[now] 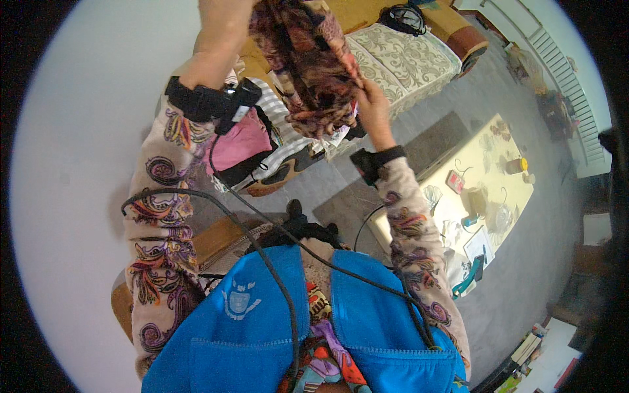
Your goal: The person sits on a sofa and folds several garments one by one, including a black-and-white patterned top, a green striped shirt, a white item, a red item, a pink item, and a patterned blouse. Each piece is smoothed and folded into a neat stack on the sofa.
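Note:
A dark brown patterned cloth or garment (pixel 314 69) is held up in front of me, at the top of the view. My right hand (pixel 374 105) grips its lower right edge. On the left, my left hand (pixel 226 19) is raised beside the cloth's upper left; its fingers are cut off by the picture's top edge, so its hold is hidden. Below and behind the held cloth lie a pink cloth (pixel 245 142), a grey-and-white checked cloth (pixel 275 105) and black fabric on a sofa. Both wrists wear black straps with cables.
A sofa seat with a leaf-patterned cover (pixel 403 64) bears a black mesh item (pixel 403 18). To the right is a low cream table (pixel 484 162) with a jar, a red box and papers. A white wall (pixel 78 196) stands at the left. Cables cross my chest.

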Action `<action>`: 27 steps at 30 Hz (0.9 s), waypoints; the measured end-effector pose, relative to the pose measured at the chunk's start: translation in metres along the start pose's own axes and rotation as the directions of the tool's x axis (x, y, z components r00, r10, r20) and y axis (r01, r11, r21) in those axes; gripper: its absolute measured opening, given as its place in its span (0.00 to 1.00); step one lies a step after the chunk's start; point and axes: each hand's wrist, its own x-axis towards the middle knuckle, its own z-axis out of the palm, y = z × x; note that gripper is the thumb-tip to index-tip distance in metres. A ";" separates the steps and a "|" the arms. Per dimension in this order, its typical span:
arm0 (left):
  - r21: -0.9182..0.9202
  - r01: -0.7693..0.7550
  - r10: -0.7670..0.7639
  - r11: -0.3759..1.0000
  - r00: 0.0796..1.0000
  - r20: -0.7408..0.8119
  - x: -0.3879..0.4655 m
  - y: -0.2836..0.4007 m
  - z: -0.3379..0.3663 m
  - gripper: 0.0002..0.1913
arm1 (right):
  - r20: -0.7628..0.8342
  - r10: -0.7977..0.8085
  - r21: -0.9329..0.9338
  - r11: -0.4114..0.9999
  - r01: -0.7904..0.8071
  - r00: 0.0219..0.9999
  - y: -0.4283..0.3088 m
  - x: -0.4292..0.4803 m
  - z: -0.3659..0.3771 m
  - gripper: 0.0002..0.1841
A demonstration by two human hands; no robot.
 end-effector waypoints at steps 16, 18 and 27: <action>0.596 -0.232 0.077 0.768 0.959 0.275 0.018 0.020 -0.051 0.16 | -0.031 -0.126 -0.061 0.990 0.124 0.992 -0.045 0.051 -0.148 0.08; 0.603 -0.214 0.055 0.768 0.961 0.270 0.018 0.024 -0.052 0.16 | 0.052 -0.183 0.009 0.983 0.183 0.982 -0.053 0.059 -0.162 0.09; 0.641 -0.260 0.008 0.722 0.930 0.368 0.015 0.043 -0.063 0.09 | 0.324 -0.066 -0.206 0.969 0.138 0.944 -0.072 0.084 -0.168 0.10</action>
